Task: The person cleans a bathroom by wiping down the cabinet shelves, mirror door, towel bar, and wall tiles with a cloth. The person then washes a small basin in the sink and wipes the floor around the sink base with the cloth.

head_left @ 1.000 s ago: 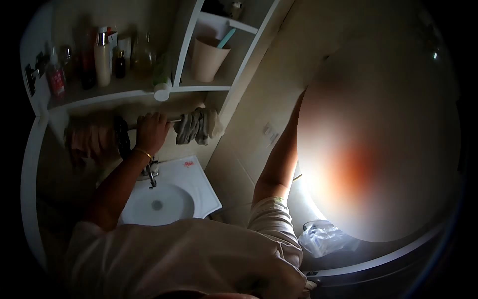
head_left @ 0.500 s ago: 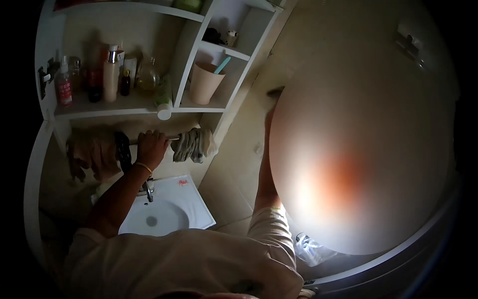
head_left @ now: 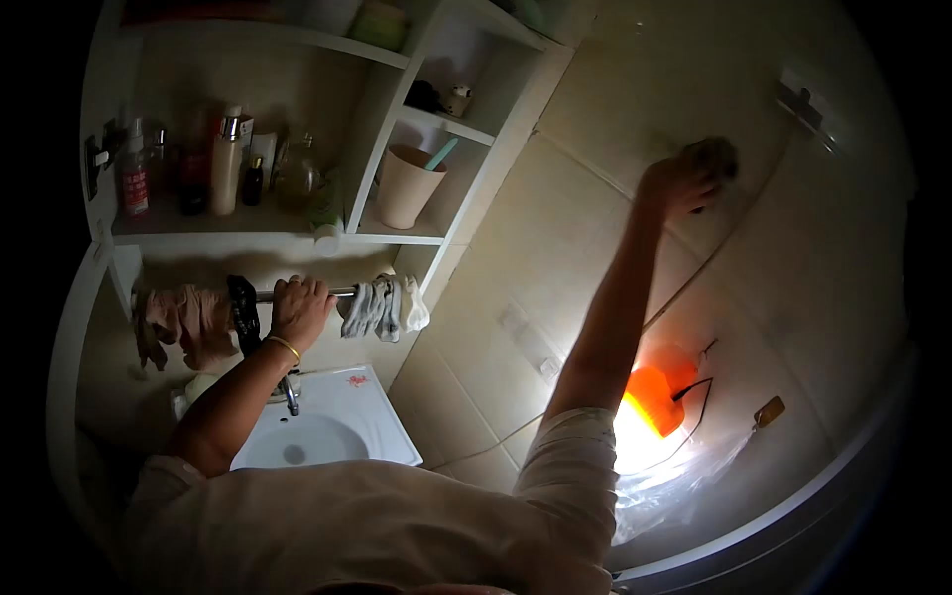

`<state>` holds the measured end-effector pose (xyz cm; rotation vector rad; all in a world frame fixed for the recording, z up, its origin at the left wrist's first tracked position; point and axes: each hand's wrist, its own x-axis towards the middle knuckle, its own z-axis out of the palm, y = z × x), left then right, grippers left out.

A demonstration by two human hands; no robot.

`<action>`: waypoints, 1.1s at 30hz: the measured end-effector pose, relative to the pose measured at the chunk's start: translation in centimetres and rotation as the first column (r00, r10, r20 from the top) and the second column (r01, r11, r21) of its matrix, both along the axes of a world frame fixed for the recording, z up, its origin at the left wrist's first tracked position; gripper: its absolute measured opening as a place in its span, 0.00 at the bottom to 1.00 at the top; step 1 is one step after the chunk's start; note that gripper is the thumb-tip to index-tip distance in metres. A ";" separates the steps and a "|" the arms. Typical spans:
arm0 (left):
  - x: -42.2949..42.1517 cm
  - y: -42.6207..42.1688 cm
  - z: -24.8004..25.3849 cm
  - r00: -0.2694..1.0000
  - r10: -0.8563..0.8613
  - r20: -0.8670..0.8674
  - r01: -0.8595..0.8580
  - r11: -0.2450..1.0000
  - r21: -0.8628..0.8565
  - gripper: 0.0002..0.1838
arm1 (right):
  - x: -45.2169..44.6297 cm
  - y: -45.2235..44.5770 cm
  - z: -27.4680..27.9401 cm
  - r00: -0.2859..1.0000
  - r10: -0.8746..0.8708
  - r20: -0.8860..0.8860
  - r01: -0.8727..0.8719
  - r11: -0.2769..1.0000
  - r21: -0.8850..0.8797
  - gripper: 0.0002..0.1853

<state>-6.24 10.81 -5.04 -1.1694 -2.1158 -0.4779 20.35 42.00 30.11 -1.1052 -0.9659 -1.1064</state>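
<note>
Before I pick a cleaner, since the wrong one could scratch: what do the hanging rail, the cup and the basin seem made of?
The rail looks like polished metal: a bright streak runs along it. The cup is probably matte plastic, plain beige without sharp glare. The basin is likely ceramic, perhaps resin: smooth white from rim to bowl.

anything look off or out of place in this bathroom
Two things look odd. The green tube's white cap pokes past the front edge of the shelf, while the bottles stand farther in. The glowing orange lamp is right beside the clear plastic. I see no spill.
</note>
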 end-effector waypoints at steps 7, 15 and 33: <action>0.1 0.2 0.0 1.000 0.019 0.005 -0.019 1.000 -0.004 0.13 | 1.6 -4.2 9.7 0.997 -0.002 -0.080 -0.032 0.909 -0.415 0.15; 0.2 0.3 0.2 0.998 0.054 -0.036 -0.055 0.998 -0.018 0.12 | -8.4 3.8 10.6 0.916 0.189 0.355 -0.071 0.945 -0.319 0.17; 0.6 0.2 0.4 0.996 0.042 -0.080 -0.043 0.999 -0.010 0.12 | -18.5 9.9 -28.3 0.528 0.386 0.757 0.133 0.842 -0.522 0.23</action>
